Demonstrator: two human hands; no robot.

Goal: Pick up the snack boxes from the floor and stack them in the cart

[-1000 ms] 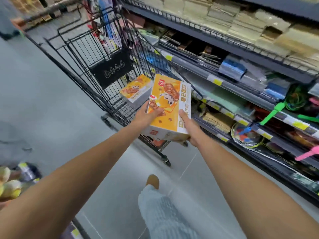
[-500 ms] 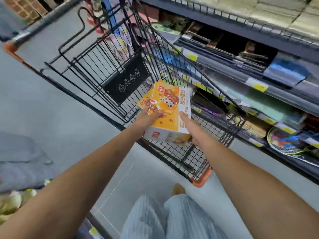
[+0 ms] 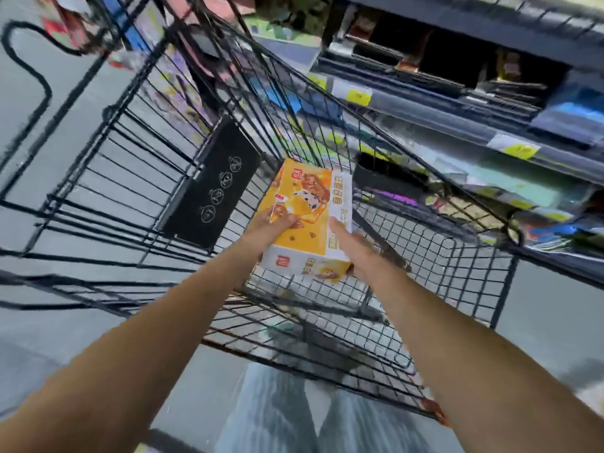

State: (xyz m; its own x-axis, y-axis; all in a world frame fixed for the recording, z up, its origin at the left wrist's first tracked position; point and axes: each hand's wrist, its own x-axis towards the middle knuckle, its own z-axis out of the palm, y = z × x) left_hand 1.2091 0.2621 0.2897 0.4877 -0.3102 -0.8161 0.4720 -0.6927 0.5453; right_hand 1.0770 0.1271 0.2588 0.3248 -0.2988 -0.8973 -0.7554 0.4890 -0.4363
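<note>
Shop aisle, shelf (image 3: 490, 132) at right | I hold box (image 3: 307, 204) low inside cart (image 3: 327, 308), above its mesh floor | left grip (image 3: 271, 225) and right grip (image 3: 356, 246) both clamped on box | risk: 1 grip releasing early tips it, lands crooked.

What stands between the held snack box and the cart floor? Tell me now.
Nothing visible. The left hand and right hand hold the snack box inside the cart, past its wire walls, above bare mesh. The spot directly under the box is hidden.
</note>
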